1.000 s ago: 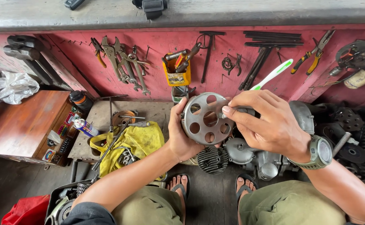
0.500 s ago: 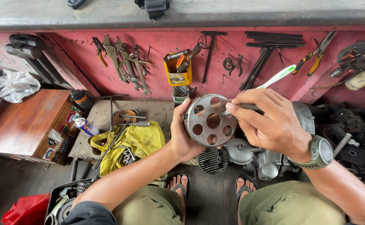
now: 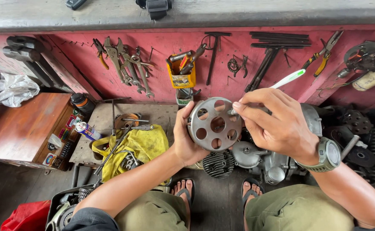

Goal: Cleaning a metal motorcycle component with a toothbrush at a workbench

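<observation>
Since a second ago we've tipped the round perforated metal drum (image 3: pixel 215 124) a little so its holed face looks more up at the camera; it stays at frame centre, and the brush hand has barely shifted. Our left hand (image 3: pixel 186 139) is grasping the drum from its left edge, thumb over the rim, palm behind. Our right hand (image 3: pixel 277 124) is clenched around a white-and-green toothbrush (image 3: pixel 288 78), fingertips pinched at the drum's right rim, handle sticking out toward upper right; the bristle end is hidden behind the fingers, so we can't tell whether it touches metal. A green wristwatch (image 3: pixel 326 154) sits on the right wrist. The drum is held in the air above a grey engine casing (image 3: pixel 260 158) and a finned cylinder (image 3: pixel 218 164) on the floor, lower centre. Left of centre a yellow rag (image 3: pixel 142 145) lies over loose tools on a low board, with a small spray can (image 3: pixel 86 130) just beside it. Far left there's a reddish wooden desk (image 3: pixel 20 128) with a crumpled white plastic bag (image 3: pixel 10 90) at its upper edge. Across the top of the frame the red wall (image 3: pixel 162 51) carries hanging pliers and wrenches (image 3: pixel 127 64), a yellow tool holder (image 3: pixel 181 75) at centre, and yellow-handled pliers (image 3: pixel 324 53) at upper right. Our sandalled feet (image 3: pixel 185 192) show at bottom centre, between knees in olive shorts.
</observation>
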